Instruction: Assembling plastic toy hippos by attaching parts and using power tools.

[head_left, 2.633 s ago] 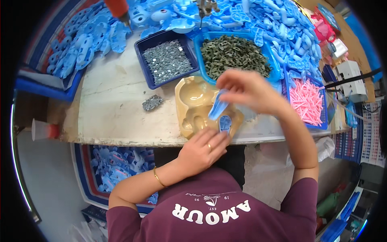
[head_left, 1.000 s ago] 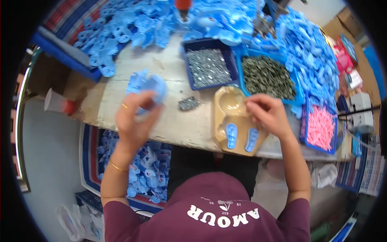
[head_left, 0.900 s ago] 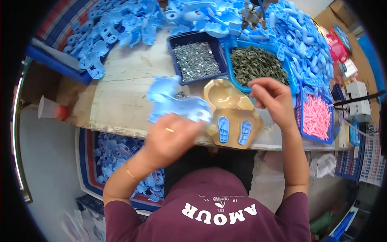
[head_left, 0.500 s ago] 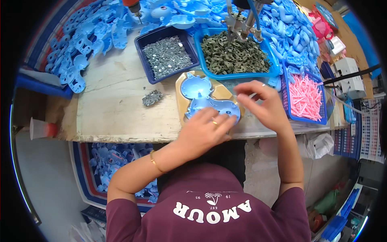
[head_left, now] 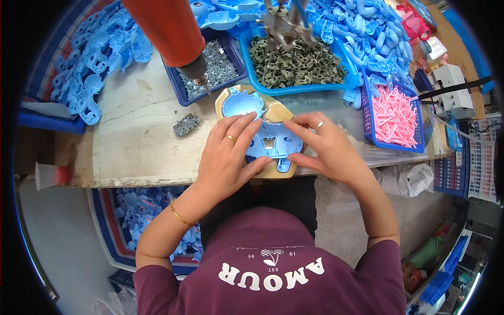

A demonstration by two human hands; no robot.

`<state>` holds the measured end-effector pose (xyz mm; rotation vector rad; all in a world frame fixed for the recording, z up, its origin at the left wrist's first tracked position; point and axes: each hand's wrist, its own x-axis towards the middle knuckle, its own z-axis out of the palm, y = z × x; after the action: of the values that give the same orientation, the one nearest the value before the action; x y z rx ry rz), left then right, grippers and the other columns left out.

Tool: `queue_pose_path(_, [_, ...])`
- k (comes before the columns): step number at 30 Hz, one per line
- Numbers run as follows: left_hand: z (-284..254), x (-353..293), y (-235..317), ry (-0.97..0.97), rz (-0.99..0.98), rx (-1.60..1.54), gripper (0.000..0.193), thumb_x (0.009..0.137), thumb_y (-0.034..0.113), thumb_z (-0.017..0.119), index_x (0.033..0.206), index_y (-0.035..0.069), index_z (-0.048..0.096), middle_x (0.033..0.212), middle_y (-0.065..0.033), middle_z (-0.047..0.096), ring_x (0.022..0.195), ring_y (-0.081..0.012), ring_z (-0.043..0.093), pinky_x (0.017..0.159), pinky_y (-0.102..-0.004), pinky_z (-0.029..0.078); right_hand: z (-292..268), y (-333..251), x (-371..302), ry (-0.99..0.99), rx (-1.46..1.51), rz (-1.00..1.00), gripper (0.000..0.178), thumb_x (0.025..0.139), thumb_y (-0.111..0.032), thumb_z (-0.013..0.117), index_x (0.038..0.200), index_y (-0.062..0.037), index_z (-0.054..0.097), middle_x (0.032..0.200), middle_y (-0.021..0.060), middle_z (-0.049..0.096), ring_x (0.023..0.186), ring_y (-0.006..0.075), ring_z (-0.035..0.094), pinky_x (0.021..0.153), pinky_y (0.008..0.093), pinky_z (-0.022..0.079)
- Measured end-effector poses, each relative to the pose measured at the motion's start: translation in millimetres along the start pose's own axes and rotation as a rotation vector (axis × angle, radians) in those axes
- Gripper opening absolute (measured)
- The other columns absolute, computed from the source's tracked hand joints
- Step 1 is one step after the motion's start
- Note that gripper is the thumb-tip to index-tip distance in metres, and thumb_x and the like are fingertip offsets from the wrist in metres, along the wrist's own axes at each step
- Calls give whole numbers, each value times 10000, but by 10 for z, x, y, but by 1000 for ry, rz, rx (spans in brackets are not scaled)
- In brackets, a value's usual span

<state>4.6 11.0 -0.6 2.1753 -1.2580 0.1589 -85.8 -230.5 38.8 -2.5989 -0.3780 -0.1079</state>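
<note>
A tan moulded jig (head_left: 274,112) lies at the front edge of the workbench. A light blue plastic shell (head_left: 265,137) rests in it. My left hand (head_left: 228,157) presses flat on the shell's left side, fingers spread. From the right, my right hand (head_left: 325,144) lays its fingertips on the shell. Neither hand grips anything. An orange powered screwdriver (head_left: 170,32) hangs above the bench, its tip just left of the jig.
Behind the jig stand a dark blue tray of small metal screws (head_left: 211,65), a blue bin of olive-green parts (head_left: 296,64) and a blue basket of pink pieces (head_left: 395,115). Heaps of blue plastic shells (head_left: 100,58) cover the back. A box of blue parts (head_left: 136,231) sits below the bench.
My left hand fetched a blue shell from the left and set it over the jig. Both hands now press on it, and the screwdriver has come into view above.
</note>
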Motion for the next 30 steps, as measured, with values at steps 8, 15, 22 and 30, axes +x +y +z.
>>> queue_pose_path(8, [40, -9, -12, 14, 9, 38, 634, 814, 337, 783, 1332, 32, 583, 1360, -126, 592, 1262, -336, 527, 1109, -481, 402, -89, -43, 96, -62, -256, -45, 495, 826, -228, 788, 1279, -73, 661, 1195, 94, 627, 1082, 316, 595, 891, 415, 495])
queue_pose_path(15, [30, 32, 25, 8, -10, 59, 545, 812, 302, 794, 1271, 51, 644, 1372, -105, 613, 1245, -340, 555, 1111, -478, 410, -234, 691, 954, 238, -138, 72, 176, 892, -159, 702, 1048, -82, 733, 978, 106, 691, 901, 310, 674, 799, 420, 533])
queue_pose_path(22, [59, -4, 1, -2, -16, 55, 507, 812, 313, 794, 1226, 50, 665, 1379, -88, 611, 1252, -343, 549, 1111, -482, 411, -79, 988, 1275, 155, -369, 51, 176, 883, -127, 683, 1037, -67, 745, 960, 95, 707, 879, 294, 695, 774, 388, 554])
queue_pose_path(30, [-110, 86, 24, -48, -18, 6, 583, 832, 351, 772, 1310, 57, 615, 1371, -96, 610, 1243, -339, 552, 1124, -492, 390, -356, 931, 914, 214, 556, 523, 225, 926, -116, 632, 1070, 22, 736, 842, 57, 722, 786, 119, 704, 721, 250, 562])
